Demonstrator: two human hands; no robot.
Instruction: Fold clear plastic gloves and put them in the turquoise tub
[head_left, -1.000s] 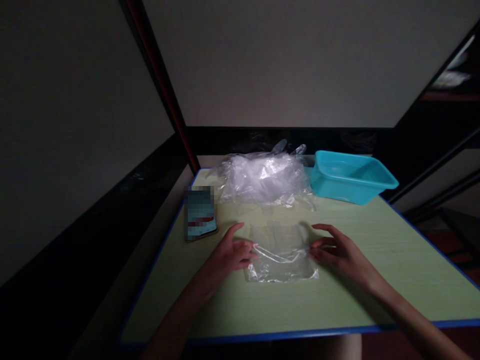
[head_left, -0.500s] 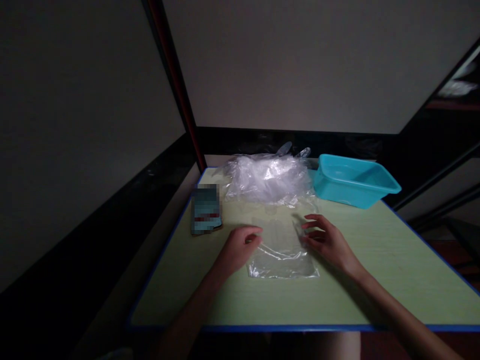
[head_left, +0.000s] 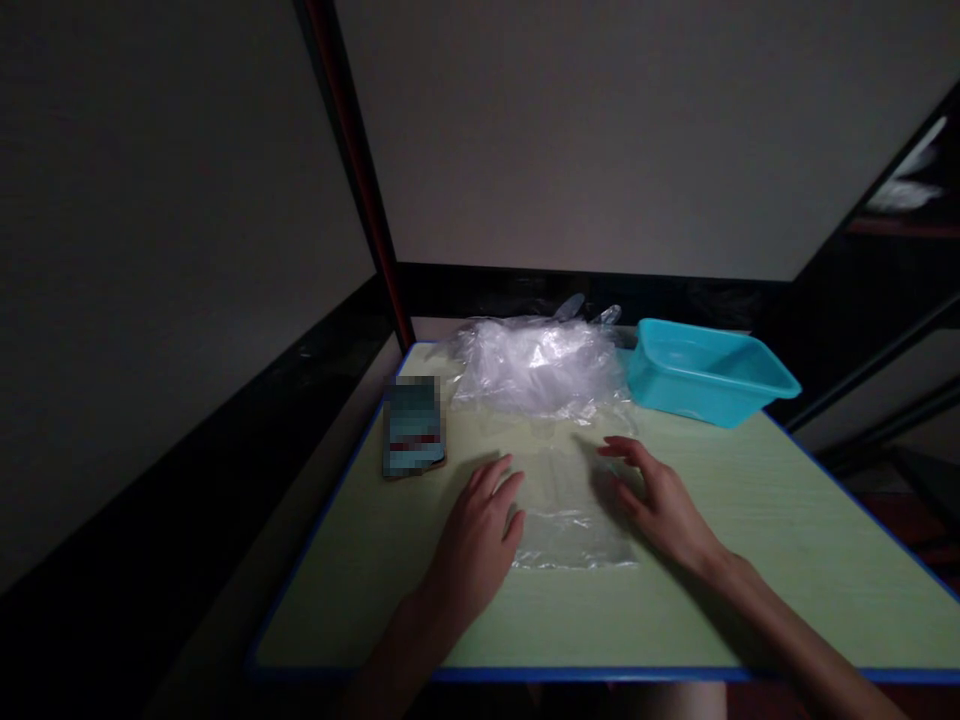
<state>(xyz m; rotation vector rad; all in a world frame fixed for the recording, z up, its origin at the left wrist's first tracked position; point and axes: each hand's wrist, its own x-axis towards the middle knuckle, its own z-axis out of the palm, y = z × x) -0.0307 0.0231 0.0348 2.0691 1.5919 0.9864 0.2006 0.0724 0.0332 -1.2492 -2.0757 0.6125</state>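
Observation:
A clear plastic bag (head_left: 574,525) lies flat on the table in front of me, its near edge crinkled and shiny. My left hand (head_left: 484,530) is at the bag's left side, palm down with the fingers apart and nothing in them. Over on the bag's right side is my right hand (head_left: 660,500), its fingers spread and also holding nothing. Whether either hand touches the film I cannot tell. Beyond the bag's far end sits a heap of crumpled clear plastic bags (head_left: 536,365).
A turquoise plastic basin (head_left: 694,400) stands at the table's back right. Toward the left edge lies a phone (head_left: 414,425), its screen blurred out. The pale green table (head_left: 787,590) has a blue rim, with walls behind and to the left.
My left hand has moved nearer to me and its fingers have spread, leaving the bag's raised fold lying flatter. My right hand has stayed about the same place, opening slightly.

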